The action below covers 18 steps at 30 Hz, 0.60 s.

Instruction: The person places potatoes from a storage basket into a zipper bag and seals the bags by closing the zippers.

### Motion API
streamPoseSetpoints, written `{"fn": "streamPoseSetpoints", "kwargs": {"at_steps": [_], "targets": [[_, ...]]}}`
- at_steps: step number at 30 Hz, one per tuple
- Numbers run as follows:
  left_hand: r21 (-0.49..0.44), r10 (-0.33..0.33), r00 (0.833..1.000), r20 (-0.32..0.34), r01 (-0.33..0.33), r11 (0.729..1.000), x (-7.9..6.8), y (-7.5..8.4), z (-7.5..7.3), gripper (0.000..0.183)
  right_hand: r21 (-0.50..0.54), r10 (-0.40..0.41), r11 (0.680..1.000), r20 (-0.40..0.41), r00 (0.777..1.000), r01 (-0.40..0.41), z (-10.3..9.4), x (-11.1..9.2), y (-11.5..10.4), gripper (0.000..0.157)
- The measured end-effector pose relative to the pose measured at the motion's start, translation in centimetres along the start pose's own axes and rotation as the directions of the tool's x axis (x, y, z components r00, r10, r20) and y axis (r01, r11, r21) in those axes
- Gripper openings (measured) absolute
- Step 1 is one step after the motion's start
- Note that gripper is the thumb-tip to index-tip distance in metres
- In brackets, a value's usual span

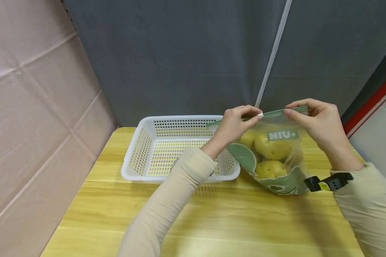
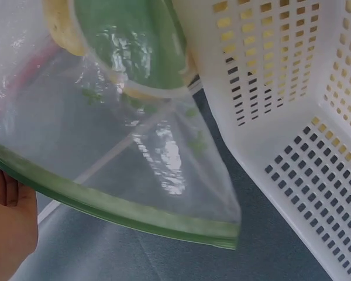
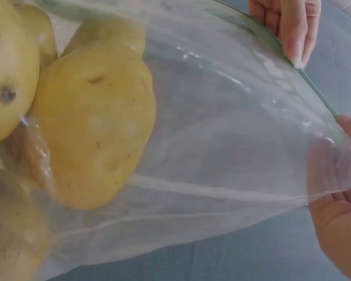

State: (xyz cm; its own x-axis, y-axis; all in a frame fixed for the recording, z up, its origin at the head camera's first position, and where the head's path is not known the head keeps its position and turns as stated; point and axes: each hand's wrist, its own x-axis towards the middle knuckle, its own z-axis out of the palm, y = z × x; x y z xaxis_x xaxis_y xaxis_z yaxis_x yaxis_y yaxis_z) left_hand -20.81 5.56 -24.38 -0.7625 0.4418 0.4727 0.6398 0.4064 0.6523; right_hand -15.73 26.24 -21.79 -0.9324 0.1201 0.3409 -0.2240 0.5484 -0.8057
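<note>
A clear zip bag (image 1: 296, 142) with a green seal strip and green printing stands on the table, holding several yellow potatoes (image 1: 273, 146). At the middle of its top edge, my left hand (image 1: 233, 123) pinches the seal at a small white slider (image 1: 260, 114). My right hand (image 1: 323, 119) grips the top right corner of the bag between thumb and fingers. Seen from the right wrist, a large potato (image 3: 96, 126) shows through the film. The left part of the green seal strip (image 2: 134, 216) runs free past my left hand in the left wrist view.
A white perforated plastic basket (image 1: 139, 123) sits left of the bag on the wooden table (image 1: 193, 217), its right end partly behind my left forearm. A grey curtain (image 1: 180, 57) hangs behind the table, and a pink cloth wall (image 1: 35, 125) is at the left.
</note>
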Motion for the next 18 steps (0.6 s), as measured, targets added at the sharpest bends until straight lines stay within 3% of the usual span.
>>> {"fn": "streamPoseSetpoints", "kwargs": {"at_steps": [7, 15, 18], "targets": [[0.001, -0.019, 0.999, 0.026, 0.019, 1.000, -0.1, -0.6, 0.1, 0.024, 0.011, 0.021, 1.000, 0.013, 1.000, -0.021, -0.9, 0.1, 0.2, 0.012], [0.004, -0.019, 1.000, 0.019, 0.019, 1.000, 0.0, -0.5, 0.2, 0.024, -0.238, 0.002, 0.971, 0.133, 0.991, 0.030, -2.0, 0.2, -0.5, 0.009], [0.017, -0.013, 1.000, 0.023, 0.012, 1.000, -0.1, -0.5, 0.2, 0.025, -0.300, 0.000, 0.952, 0.165, 0.986, 0.050, -2.2, 0.3, -0.5, 0.023]]}}
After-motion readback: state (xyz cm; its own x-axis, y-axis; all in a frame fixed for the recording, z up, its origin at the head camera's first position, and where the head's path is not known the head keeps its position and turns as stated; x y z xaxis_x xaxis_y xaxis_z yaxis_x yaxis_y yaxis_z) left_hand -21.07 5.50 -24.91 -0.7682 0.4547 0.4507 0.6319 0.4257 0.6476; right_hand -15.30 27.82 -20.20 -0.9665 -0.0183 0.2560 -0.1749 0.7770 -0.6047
